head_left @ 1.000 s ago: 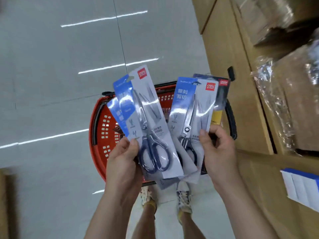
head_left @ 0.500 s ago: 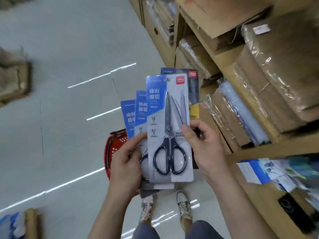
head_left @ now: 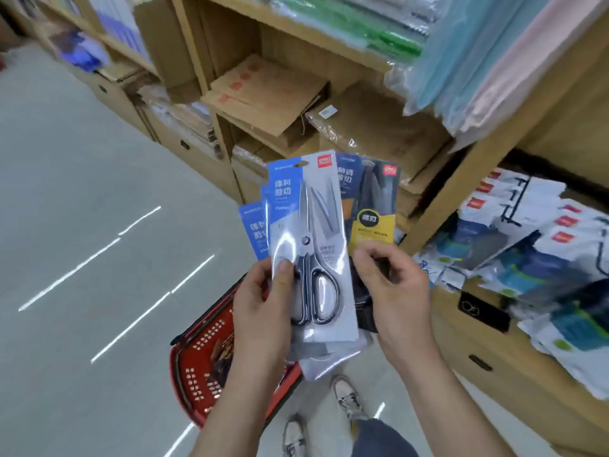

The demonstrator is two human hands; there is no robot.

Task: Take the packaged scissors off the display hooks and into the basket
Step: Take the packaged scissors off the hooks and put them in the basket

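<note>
Wooden shelving (head_left: 194, 51) fills the top and rt side of my view and grey floor (head_left: 82, 192) fills the left. The red basket (head_left: 194, 377) stands on the floor below the hands, beside the person's shoes (head_left: 349, 397). It has some items inside, too dim to name. The packaged scissors (head_left: 309, 245) aren't in it yet. At least four carded packs are fanned upright in the air above the basket's rt rim, blue-and-clear ones in front, w/ a dark pack w/ yellow panel (head_left: 372, 209) at the fan's rt edge. I judge this the carry step: packs are off the hooks, drop not yet done. Next move, I reckon, is to lower the fan over the basket's opening and let go w/o a pack sliding off the rim. Left hand (head_left: 263, 311) grips the blue packs, thumb (head_left: 283, 268) pressed on the front card, fingers curled behind. Rt hand (head_left: 395, 291) pinches the dark pack's lower part, fingers bent.
</note>
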